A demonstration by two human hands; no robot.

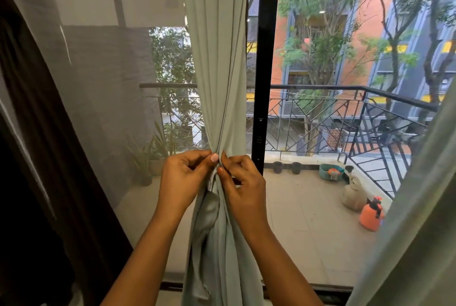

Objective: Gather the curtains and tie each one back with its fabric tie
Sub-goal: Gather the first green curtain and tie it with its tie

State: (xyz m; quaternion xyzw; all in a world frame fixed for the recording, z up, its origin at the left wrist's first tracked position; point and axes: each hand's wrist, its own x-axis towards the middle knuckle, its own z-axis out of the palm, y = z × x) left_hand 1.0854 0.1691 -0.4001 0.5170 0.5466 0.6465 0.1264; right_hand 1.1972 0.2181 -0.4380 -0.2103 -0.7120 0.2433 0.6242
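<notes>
The curtain [217, 58] is soft, matt cloth with smooth folds. The door frame [267, 58] at 12 o'clock is smooth black metal, and the railing [320, 87] at 3 o'clock is dull black metal. The orange spray bottle [371, 216] at 4 o'clock looks like shiny plastic.

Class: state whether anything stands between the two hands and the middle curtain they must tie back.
Nothing visible does. The left hand and the right hand both pinch the curtain at its gathered waist, touching the fabric directly.
</notes>
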